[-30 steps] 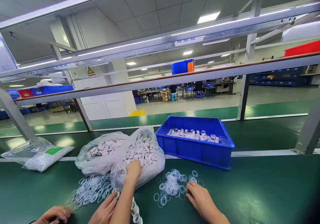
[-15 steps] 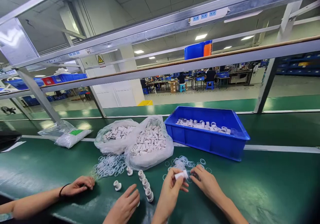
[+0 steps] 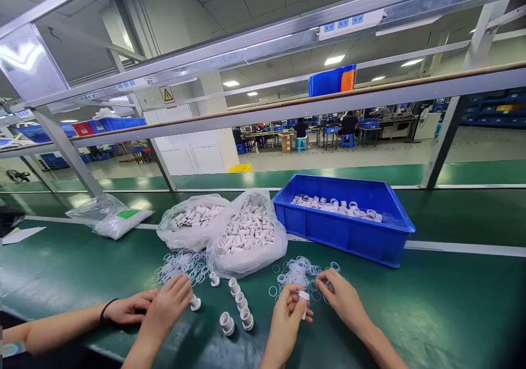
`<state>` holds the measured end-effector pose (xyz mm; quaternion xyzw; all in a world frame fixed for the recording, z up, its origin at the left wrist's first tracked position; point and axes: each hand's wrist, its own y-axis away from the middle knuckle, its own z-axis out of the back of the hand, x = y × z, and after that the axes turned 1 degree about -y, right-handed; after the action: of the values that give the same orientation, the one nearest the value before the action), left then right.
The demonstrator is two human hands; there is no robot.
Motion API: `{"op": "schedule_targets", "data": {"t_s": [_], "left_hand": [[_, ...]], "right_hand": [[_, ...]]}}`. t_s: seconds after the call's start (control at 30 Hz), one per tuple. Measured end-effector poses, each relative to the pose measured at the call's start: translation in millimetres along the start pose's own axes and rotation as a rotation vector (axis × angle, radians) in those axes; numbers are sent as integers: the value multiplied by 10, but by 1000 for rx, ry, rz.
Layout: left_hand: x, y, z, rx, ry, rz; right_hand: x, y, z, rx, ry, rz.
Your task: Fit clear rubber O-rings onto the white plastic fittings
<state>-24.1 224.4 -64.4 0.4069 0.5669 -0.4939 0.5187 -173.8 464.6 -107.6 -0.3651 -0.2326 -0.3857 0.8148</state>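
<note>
My left hand (image 3: 286, 318) is closed on a small white plastic sleeve (image 3: 304, 297), held just above the green table. My right hand (image 3: 344, 301) is close beside it. Its fingertips are pinched at the edge of a pile of clear rubber rings (image 3: 293, 270), and what they hold is too small to make out. Several more white sleeves (image 3: 240, 302) stand on the table left of my hands. Two open clear bags (image 3: 246, 238) of the same sleeves lie behind them.
A blue bin (image 3: 349, 238) with a row of sleeves stands at the back right. A co-worker's two hands (image 3: 164, 305) rest at the left by a second ring pile (image 3: 181, 264), one touching a sleeve. A flat sealed bag (image 3: 119, 222) and a paper sheet (image 3: 22, 234) lie far left.
My left hand came out of the bag with a sleeve and brought it close to my right hand. The co-worker's nearer hand moved left onto a standing sleeve. The view tilted down slightly.
</note>
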Motion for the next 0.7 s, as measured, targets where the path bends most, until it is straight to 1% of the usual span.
{"op": "schedule_targets", "data": {"t_s": [0.03,0.07,0.1,0.13,0.17,0.23,0.33,0.4,0.53,0.6,0.7], "left_hand": [[74,-85,-310,26,22,8],[154,-159,-569,40,56,15],[228,-217,-763,61,88,19],[287,-256,-887,77,111,24],[324,-275,-947,90,121,26],[330,-270,-930,96,93,16],[249,-222,-805,78,24,-15],[209,-206,-766,58,47,-19],[221,-220,-794,16,221,43],[229,-221,-817,25,275,62],[209,-198,-840,64,313,56]], "right_hand": [[34,-6,29,15,-45,1],[73,-10,56,37,-91,7],[115,-10,81,64,-135,16],[160,-5,104,93,-176,25],[207,4,127,120,-210,34],[306,35,179,168,-268,51],[435,87,269,272,-349,95],[479,107,317,327,-370,117],[428,101,315,310,-321,102],[377,88,279,294,-315,85],[365,80,247,290,-385,36]]}}
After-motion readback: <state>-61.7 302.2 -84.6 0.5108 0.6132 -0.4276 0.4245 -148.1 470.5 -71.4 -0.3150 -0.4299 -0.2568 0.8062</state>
